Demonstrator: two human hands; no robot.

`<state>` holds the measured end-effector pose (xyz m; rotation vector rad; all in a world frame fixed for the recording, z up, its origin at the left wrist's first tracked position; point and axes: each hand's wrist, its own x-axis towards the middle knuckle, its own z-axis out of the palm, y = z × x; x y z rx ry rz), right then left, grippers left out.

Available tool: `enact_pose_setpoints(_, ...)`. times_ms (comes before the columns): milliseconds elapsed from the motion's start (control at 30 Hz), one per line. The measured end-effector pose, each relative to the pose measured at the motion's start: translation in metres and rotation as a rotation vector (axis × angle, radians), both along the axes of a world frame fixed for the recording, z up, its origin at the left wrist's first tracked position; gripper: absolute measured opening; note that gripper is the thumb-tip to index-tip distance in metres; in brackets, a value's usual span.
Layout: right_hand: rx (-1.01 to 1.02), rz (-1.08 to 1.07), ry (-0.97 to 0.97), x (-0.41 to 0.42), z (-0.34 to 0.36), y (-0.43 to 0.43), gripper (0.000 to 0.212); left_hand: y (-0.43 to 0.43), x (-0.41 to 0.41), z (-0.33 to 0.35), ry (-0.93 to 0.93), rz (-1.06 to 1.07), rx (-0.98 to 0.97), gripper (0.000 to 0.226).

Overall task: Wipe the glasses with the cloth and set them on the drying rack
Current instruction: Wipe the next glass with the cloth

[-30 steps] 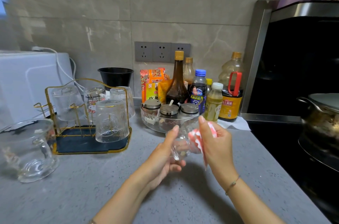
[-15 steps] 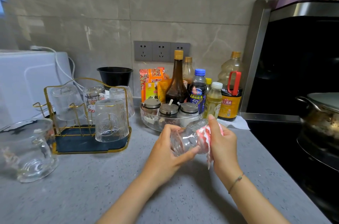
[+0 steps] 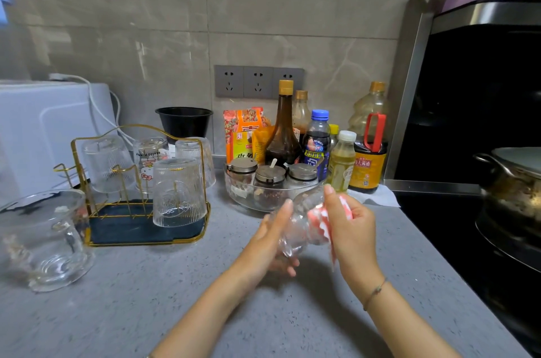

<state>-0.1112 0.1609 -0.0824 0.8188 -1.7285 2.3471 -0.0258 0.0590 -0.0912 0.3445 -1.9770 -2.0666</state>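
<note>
Above the grey counter my left hand (image 3: 270, 243) grips a clear glass (image 3: 295, 226) tilted on its side. My right hand (image 3: 352, 228) holds a red-and-white cloth (image 3: 320, 218) pressed into and over the glass's mouth. The gold wire drying rack (image 3: 140, 237) with a dark blue tray stands at the left. Several ribbed glasses stand upside down on it, the nearest (image 3: 178, 193) at its front right corner.
A large clear glass mug (image 3: 44, 237) stands at the far left beside a white appliance (image 3: 44, 129). Behind the hands is a glass bowl of spice jars (image 3: 263, 190) and a row of sauce bottles (image 3: 319, 146). A metal pot (image 3: 515, 190) sits on the black stove at right.
The glass has turned in my left hand and tipped further onto its side. My right hand with the cloth has shifted around its mouth.
</note>
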Motion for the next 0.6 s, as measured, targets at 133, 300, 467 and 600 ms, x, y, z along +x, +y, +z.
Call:
enact_pose_setpoints(133,-0.012,-0.051,-0.237,-0.008,-0.002,-0.001,0.049,0.005,0.003,-0.006,0.130,0.034,-0.382,0.065)
enact_pose_setpoints(300,-0.023,-0.045,-0.237,-0.003,0.002,0.000,0.052,-0.004,0.003,-0.009,0.193,0.188,-0.761,0.061)
enact_pose_setpoints(467,-0.020,-0.038,-0.092,0.001,0.001,-0.002,0.048,0.001,0.004,-0.004,0.205,0.151,-0.374,0.053)
enact_pose_setpoints(600,-0.009,0.029,0.058,0.008,0.000,-0.002,0.047,0.004,0.004,0.006,0.023,0.049,0.075,0.052)
